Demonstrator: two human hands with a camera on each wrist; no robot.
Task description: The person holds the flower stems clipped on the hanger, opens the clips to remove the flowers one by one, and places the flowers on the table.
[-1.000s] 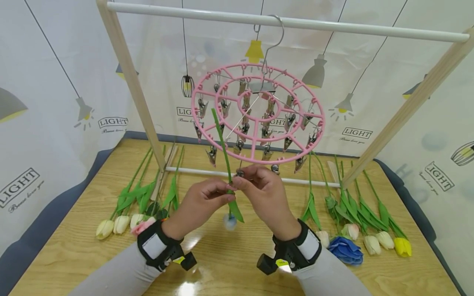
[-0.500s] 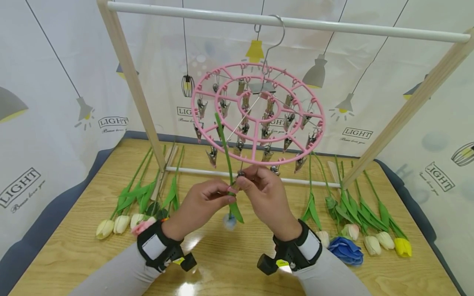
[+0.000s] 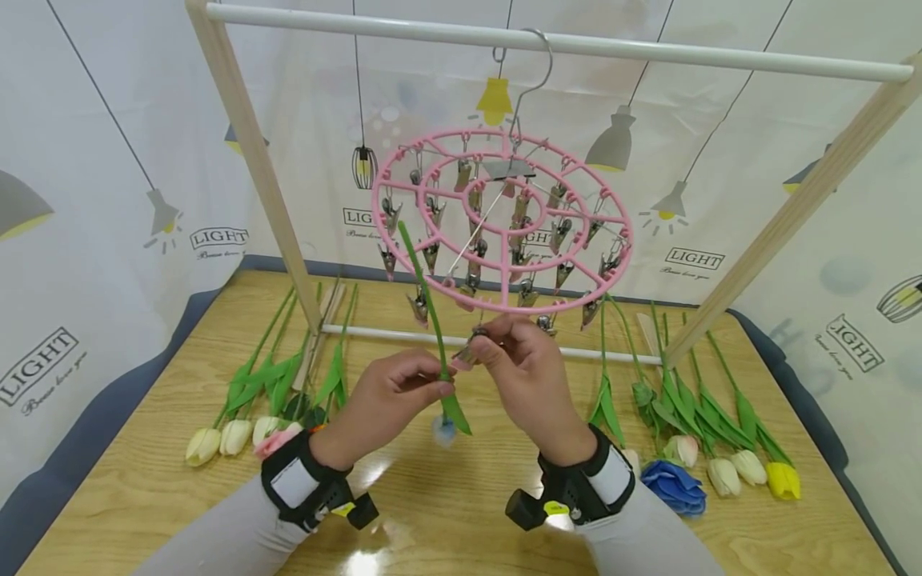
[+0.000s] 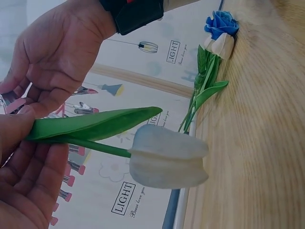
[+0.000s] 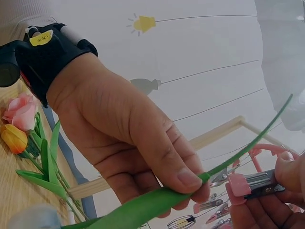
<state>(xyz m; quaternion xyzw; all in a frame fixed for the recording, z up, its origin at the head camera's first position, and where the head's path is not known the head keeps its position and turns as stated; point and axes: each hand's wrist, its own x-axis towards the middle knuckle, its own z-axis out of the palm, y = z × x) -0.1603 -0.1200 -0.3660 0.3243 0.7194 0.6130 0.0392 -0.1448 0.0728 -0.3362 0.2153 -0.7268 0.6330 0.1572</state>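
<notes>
My left hand (image 3: 403,392) pinches the green stem of a white tulip (image 4: 167,157) between thumb and fingers. The flower hangs head down, its bare stem end rising past the near rim of a round pink clip hanger (image 3: 504,308). Beside the stem, my right hand (image 3: 529,376) pinches a metal clip (image 5: 255,185) with pink tips by its handle end. In the right wrist view a small gap shows between those tips and the stem. The clip hangs from the hanger's near side. A green leaf (image 4: 95,125) stands out below the left fingers.
A white rail (image 3: 648,52) on wooden posts carries the hanger with several other clips. Artificial flowers lie on the wooden table on both sides, including a pink rose (image 5: 20,112) at left and a blue rose (image 3: 673,486) at right. A printed cloth hangs behind.
My right hand has drawn the clip to the right, away from the stem it met before. The stem's upper end has swung left, and the hanger has turned and tilted slightly.
</notes>
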